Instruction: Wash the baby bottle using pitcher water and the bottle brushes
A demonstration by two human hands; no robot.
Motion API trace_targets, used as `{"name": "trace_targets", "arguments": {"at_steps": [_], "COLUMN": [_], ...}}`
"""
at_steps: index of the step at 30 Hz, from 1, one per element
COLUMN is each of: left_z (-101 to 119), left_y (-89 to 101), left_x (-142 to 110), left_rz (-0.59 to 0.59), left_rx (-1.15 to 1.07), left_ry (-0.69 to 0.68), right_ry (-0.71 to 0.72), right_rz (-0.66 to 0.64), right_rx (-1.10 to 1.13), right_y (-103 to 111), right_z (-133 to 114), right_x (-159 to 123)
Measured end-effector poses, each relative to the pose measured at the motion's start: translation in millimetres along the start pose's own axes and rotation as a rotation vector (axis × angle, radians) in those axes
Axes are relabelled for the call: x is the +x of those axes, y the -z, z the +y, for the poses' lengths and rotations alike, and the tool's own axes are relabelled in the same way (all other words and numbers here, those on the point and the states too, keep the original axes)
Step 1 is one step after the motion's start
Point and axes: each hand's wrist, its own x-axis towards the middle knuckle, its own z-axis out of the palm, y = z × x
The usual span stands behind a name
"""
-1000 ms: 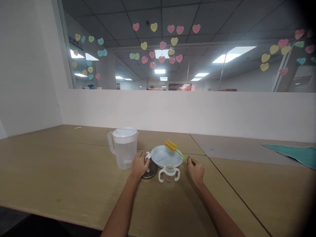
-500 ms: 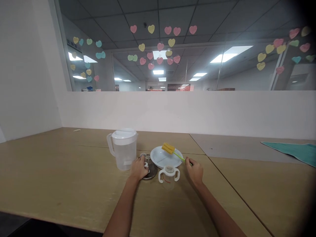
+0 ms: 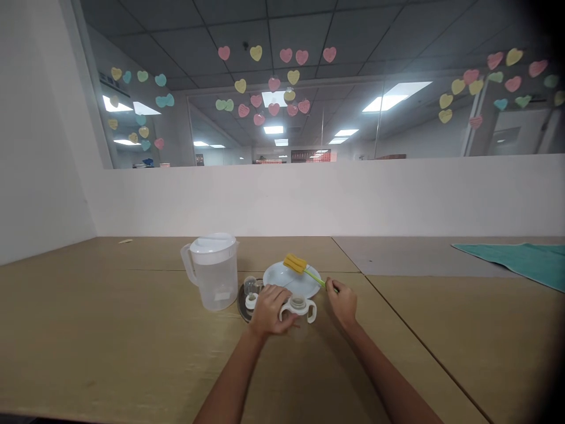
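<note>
My right hand (image 3: 342,301) is closed round the green handle of a bottle brush (image 3: 316,278). The brush's yellow sponge head lies over a white plate (image 3: 274,272). In front of the plate, a clear baby bottle (image 3: 301,323) with two white handles stands upright and uncapped. My left hand (image 3: 270,311) is at the bottle's left side, thumb and fingers apart about its left handle. Whether they press on it I cannot tell. Behind that hand is a round metal tray (image 3: 241,301) bearing a white ring-shaped part (image 3: 251,301) and a clear cap (image 3: 250,285), partly hidden.
A translucent lidded pitcher (image 3: 216,277) stands to the left of the tray. On the far right lies a teal cloth (image 3: 521,259). A small pale flat piece (image 3: 126,241) rests at the back left. Behind the table (image 3: 110,330) rises a white wall (image 3: 212,200) with windows above.
My left hand has moved right, from the parts on the tray to the baby bottle's handle. My right hand keeps the brush over the plate. The whole view has shifted slightly.
</note>
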Motion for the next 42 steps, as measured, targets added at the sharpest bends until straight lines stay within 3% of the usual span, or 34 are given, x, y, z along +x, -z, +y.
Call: {"name": "trace_targets", "arguments": {"at_steps": [5,11,14,19,22,25,30,36,42], "left_z": [19.6,26.3,24.5,12.5,3.3,-5.2,-22.0,-41.8,-31.0], "left_y": [-20.5,-31.2,-28.4,-14.5,-10.5,-10.4,-7.3,-5.0,-6.5], "left_x": [3.4,1.4,1.0,1.6,3.1,4.1,0.3,-8.3,-3.9], "left_rz": [-0.029,-0.009,0.147,0.491,0.625,0.692,0.667,0.396,0.377], "left_rx": [-0.062,-0.18,-0.205,-0.083,0.004,0.077,0.19,0.348,0.451], "left_ry": [0.046,0.07,0.079,0.171,0.24,0.299,0.321,0.071,-0.114], "right_ry": [-0.014,-0.059,-0.128,-0.357,-0.325,-0.211,-0.022,0.158,0.414], "right_rz": [0.003,-0.023,-0.067,-0.259,-0.39,-0.446,-0.373,-0.306,-0.143], "right_rx": [0.016,0.167,0.386,0.785,0.871,0.722,0.482,0.272,0.166], "right_y": [1.0,3.4,3.7,5.0,10.0,16.8,24.3,27.2,19.5], "right_z": [-2.6,0.1,2.0,-2.0,-9.0,-16.7,-17.9,-5.8,-13.0], "right_x": [-0.5,3.5,8.7,15.5,15.6,14.4,17.2,20.3,5.9]}}
